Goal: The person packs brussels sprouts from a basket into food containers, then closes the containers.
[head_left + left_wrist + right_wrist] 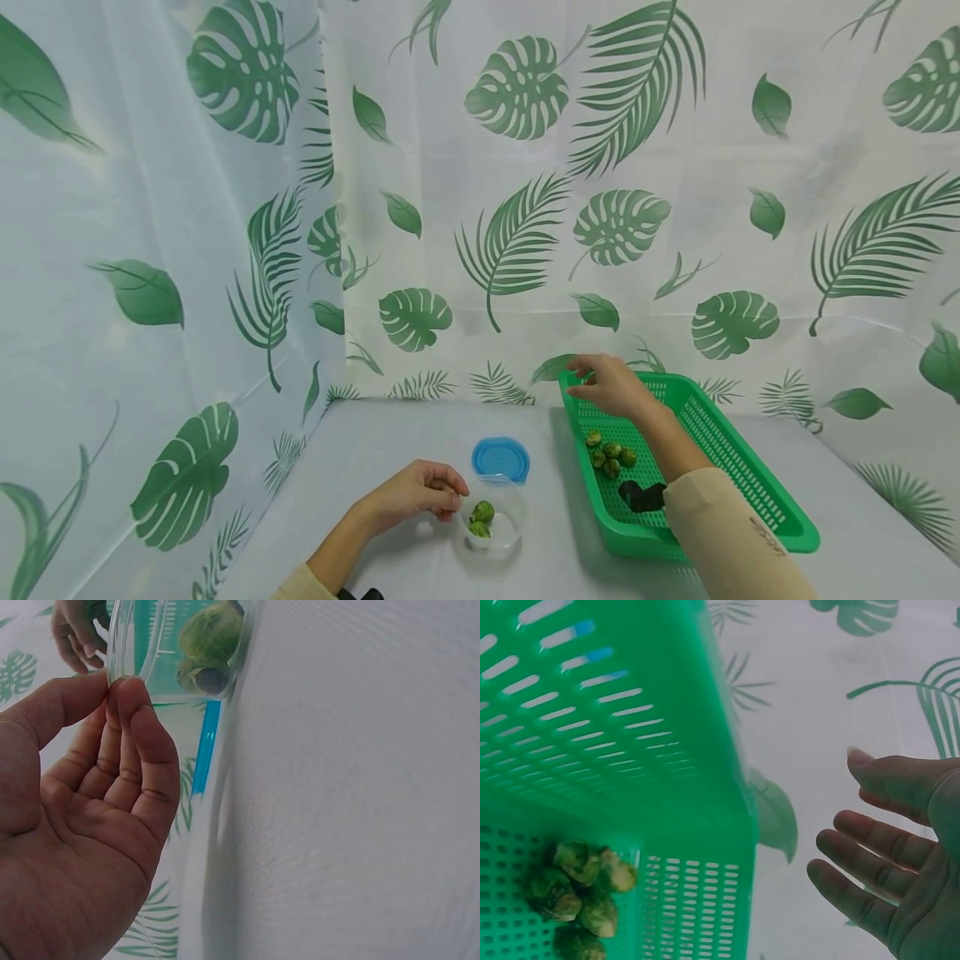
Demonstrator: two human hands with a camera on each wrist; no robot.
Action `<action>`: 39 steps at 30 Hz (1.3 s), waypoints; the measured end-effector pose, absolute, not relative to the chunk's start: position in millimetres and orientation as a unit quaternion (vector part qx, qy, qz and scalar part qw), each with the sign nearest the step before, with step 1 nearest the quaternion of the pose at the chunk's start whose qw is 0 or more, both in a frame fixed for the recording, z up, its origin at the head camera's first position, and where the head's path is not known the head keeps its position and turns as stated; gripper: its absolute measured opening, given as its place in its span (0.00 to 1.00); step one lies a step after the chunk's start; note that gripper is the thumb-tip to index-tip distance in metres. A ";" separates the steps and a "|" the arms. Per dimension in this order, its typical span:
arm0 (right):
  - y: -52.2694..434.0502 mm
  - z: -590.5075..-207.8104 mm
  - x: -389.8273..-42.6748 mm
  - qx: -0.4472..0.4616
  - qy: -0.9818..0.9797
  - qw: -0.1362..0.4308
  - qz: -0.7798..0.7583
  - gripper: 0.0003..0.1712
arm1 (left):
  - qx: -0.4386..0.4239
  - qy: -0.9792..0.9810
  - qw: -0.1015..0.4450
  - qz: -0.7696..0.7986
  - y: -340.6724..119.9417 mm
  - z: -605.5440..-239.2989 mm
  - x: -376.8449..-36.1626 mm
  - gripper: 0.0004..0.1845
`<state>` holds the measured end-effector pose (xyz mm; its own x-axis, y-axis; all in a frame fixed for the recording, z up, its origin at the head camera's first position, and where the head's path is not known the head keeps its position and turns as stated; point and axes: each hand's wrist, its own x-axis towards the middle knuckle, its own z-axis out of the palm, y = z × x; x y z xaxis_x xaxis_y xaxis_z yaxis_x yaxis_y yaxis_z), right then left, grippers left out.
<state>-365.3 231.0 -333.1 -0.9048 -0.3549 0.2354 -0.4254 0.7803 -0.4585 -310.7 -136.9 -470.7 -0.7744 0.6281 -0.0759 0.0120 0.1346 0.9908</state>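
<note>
My left hand pinches the rim of a clear plastic container between thumb and fingertips, at the container's left side. Inside the container lie two green Brussels sprouts. My right hand is raised over the far left part of a green plastic basket, its fingers loosely extended and holding nothing. Several Brussels sprouts are grouped on the basket's floor, below that hand. The right forearm crosses over the basket and hides part of its inside.
A blue lid lies on the white table just behind the clear container. Slotted basket walls stand to the right of the container. A leaf-patterned curtain hangs behind the table and along its left side.
</note>
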 end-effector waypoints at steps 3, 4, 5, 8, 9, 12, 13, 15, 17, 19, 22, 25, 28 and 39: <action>233.2 -337.4 -368.7 0.205 -0.942 0.066 0.257 0.24 | 0.225 0.711 0.249 0.618 -136.9 -470.9 -310.9 0.14; 234.0 -339.3 -370.0 0.204 -0.943 0.066 0.256 0.24 | 0.225 0.711 0.249 0.619 -136.9 -471.0 -311.0 0.14; 234.9 -341.2 -371.3 0.204 -0.943 0.065 0.254 0.24 | 0.224 0.711 0.249 0.619 -136.9 -471.2 -311.1 0.14; 237.7 -346.7 -374.6 0.207 -0.944 0.064 0.251 0.23 | 0.225 0.711 0.249 0.618 -136.8 -471.8 -311.4 0.14; 238.5 -348.2 -375.2 0.206 -0.944 0.064 0.250 0.23 | 0.225 0.711 0.249 0.618 -136.9 -471.8 -311.5 0.14; 241.2 -351.7 -376.4 0.201 -0.945 0.063 0.250 0.22 | 0.225 0.711 0.248 0.618 -136.6 -471.8 -311.6 0.13; 242.1 -352.4 -376.7 0.198 -0.945 0.061 0.252 0.22 | 0.225 0.711 0.248 0.619 -136.5 -471.7 -311.6 0.13; 243.7 -353.7 -377.2 0.196 -0.946 0.055 0.252 0.22 | 0.226 0.710 0.248 0.619 -136.5 -471.2 -311.3 0.14; 245.1 -355.4 -378.3 0.188 -0.948 0.048 0.252 0.22 | 0.228 0.710 0.247 0.619 -136.6 -470.6 -310.8 0.15; 246.7 -357.5 -379.3 0.186 -0.950 0.042 0.248 0.22 | 0.230 0.710 0.247 0.619 -136.6 -470.1 -310.4 0.16; 248.8 -361.1 -381.0 0.182 -0.951 0.036 0.247 0.22 | 0.230 0.709 0.247 0.619 -136.6 -470.0 -309.8 0.17; 251.4 -364.7 -382.2 0.181 -0.951 0.031 0.247 0.21 | 0.230 0.709 0.247 0.619 -136.4 -470.1 -309.5 0.17; 254.4 -368.0 -383.9 0.177 -0.952 0.025 0.246 0.21 | 0.230 0.708 0.249 0.620 -136.1 -470.2 -309.1 0.17; 261.1 -380.9 -389.5 0.166 -0.955 0.003 0.247 0.22 | 0.229 0.712 0.245 0.617 -136.6 -470.3 -309.2 0.17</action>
<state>-389.5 261.1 -380.9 -0.9448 -0.3157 0.0876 -0.3186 0.8231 -0.4701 -309.2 -136.6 -470.3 -0.7745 0.6290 -0.0665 0.0241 0.1344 0.9906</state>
